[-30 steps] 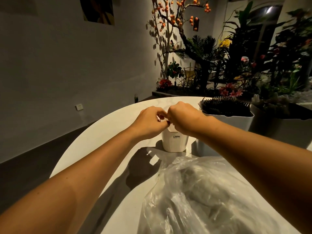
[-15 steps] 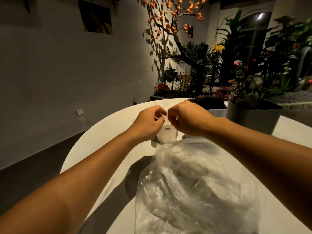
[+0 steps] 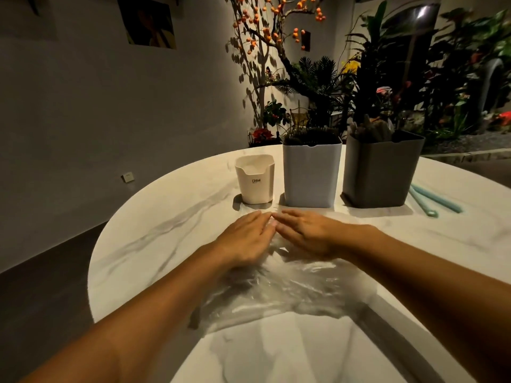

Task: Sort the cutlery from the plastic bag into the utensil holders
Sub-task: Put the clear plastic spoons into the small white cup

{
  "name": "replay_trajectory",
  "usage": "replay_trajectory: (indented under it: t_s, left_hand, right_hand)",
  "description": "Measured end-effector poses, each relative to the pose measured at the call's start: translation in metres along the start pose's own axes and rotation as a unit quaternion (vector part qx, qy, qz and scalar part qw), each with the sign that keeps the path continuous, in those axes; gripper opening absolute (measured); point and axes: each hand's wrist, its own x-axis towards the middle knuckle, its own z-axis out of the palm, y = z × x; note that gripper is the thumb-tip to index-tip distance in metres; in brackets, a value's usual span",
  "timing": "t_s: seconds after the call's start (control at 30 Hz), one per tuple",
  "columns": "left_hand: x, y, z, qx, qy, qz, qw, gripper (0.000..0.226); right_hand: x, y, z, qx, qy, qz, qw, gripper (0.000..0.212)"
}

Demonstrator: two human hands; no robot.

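The plastic bag [image 3: 279,297] lies flattened on the round marble desk [image 3: 166,230], nearest the viewer, and serves here as the landmark. Its contents cannot be made out through the crumpled film, so whether cutlery remains inside is uncertain. At the bag's far edge both hands rest palm down with fingers straight and relaxed, gripping nothing: the left hand [image 3: 246,239] on the far-left part of the film, the right hand [image 3: 307,233] on the far-right part, their fingertips almost meeting. This flat pressing posture plausibly serves to spread the bag and hold it in place, or to feel for items within. Beyond the bag stand three utensil holders in a row, openings up, set within reach so that items can be dropped in from above: a small cream holder [image 3: 255,179] beyond the bag's left side, a taller white holder [image 3: 311,175] directly beyond it, and a grey holder [image 3: 380,172] beyond its right side. The latter two hold dark items whose kind cannot be told. Right of the grey holder lie pale blue sticks [image 3: 434,201] on the desk.
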Motion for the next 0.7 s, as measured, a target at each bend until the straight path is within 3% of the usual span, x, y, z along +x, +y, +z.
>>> replay_trajectory:
  t_s: [0.5, 0.6, 0.7]
  left_hand:
    - [0.004, -0.004, 0.017, 0.049, -0.009, -0.047, 0.998, 0.056]
    - [0.001, -0.004, 0.018, 0.03, 0.007, -0.049, 0.998, 0.055]
    - [-0.001, -0.004, 0.019, -0.037, 0.049, -0.046, 0.997, 0.053]
  right_hand:
    - [0.018, 0.016, 0.037, -0.08, -0.022, 0.032, 0.996, 0.067]
    - [0.012, 0.012, 0.035, -0.049, 0.015, 0.023, 0.998, 0.066]
    - [-0.001, 0.006, 0.026, -0.004, 0.142, -0.012, 0.99, 0.061]
